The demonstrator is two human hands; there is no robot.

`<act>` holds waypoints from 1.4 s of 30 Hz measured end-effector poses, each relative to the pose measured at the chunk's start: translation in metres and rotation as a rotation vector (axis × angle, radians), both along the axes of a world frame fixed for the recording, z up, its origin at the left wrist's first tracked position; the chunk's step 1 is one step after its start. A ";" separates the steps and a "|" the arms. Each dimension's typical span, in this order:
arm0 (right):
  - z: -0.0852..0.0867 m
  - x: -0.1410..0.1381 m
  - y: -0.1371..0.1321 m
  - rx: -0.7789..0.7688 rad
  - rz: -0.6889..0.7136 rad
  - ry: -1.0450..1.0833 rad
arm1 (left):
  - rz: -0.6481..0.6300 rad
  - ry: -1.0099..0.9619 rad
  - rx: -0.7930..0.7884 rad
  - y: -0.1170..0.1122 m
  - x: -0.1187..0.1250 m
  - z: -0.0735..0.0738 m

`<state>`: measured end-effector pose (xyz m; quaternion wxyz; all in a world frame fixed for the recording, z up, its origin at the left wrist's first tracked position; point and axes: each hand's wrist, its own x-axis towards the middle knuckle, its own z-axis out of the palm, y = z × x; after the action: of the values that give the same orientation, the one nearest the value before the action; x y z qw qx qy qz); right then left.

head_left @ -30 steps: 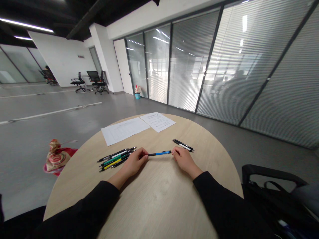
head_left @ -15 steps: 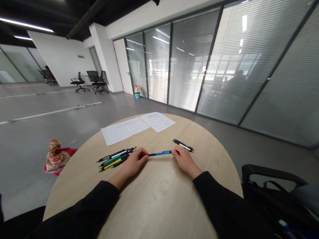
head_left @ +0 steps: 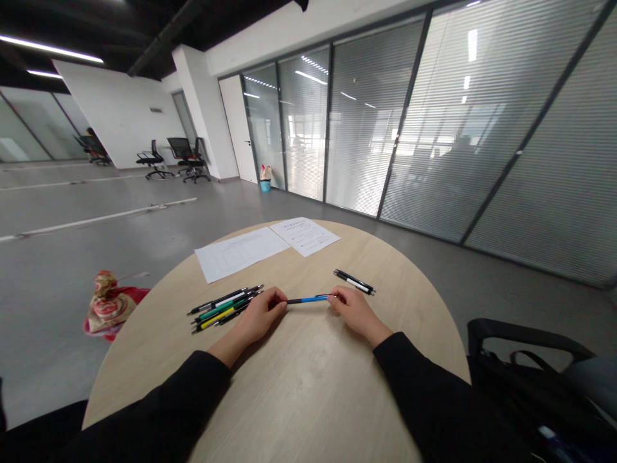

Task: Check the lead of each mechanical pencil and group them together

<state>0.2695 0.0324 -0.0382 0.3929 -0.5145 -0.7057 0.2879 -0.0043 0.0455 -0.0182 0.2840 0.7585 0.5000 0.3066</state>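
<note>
A blue pen point(head_left: 308, 299) is held level just above the round wooden table point(head_left: 308, 386), between both my hands. My left hand point(head_left: 258, 315) pinches its dark tip end, fingers closed. My right hand point(head_left: 354, 308) pinches the other end, fingers closed too. Left of my left hand lies a bunch of several pens point(head_left: 224, 307) in green, yellow, white and black. Beyond my right hand lie two black-and-white pens point(head_left: 354, 281) side by side.
Two printed paper sheets point(head_left: 241, 252) point(head_left: 304, 235) lie at the table's far edge. A dark chair with a bag point(head_left: 530, 386) stands at the right. A red patterned bundle point(head_left: 108, 307) sits on the grey floor at the left. Glass walls with blinds stand behind.
My right hand has shifted slightly left along the blue pen, bringing the two hands a little closer. The pens on the table have not moved.
</note>
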 end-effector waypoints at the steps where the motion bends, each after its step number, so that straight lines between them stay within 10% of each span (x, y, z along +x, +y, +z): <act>1: -0.001 0.000 0.000 -0.007 0.005 -0.005 | -0.002 0.001 0.003 0.000 0.000 0.000; 42: 0.006 0.003 -0.004 0.033 0.149 -0.135 | -0.114 0.108 0.002 -0.009 0.003 0.012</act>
<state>0.2730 0.0286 -0.0326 0.3305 -0.4723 -0.7715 0.2693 -0.0016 0.0369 -0.0059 0.2728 0.8015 0.4701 0.2492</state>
